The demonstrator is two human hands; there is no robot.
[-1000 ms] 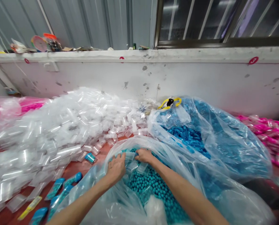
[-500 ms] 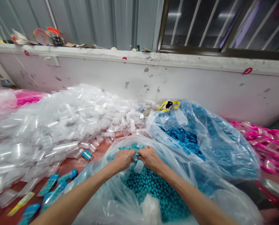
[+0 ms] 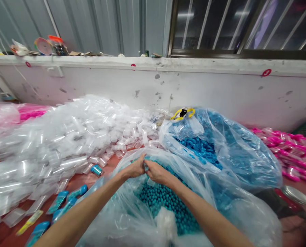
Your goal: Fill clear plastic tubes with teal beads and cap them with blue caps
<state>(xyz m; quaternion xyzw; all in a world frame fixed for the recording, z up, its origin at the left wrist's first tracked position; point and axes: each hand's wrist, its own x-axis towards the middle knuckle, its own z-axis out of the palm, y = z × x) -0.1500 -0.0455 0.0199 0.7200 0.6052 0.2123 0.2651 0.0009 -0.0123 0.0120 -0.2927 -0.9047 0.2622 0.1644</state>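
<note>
A: How are the hands posed?
B: The left hand and right hand meet nearly fingertip to fingertip, forearms slanting inward from the lower edge. Both have fingers bent in, pinching a small clear plastic piece between them; one left digit points up.
A: Where's that, and what room is there?
B: Over the mouth of the open plastic bag of teal beads, near its far rim. A bag of blue plastic pieces crowds the far right side; leftward, a strip of red tabletop lies before the heaped clear containers.
A: Its long axis?
B: Fingers hide most of it; I can't tell.
</note>
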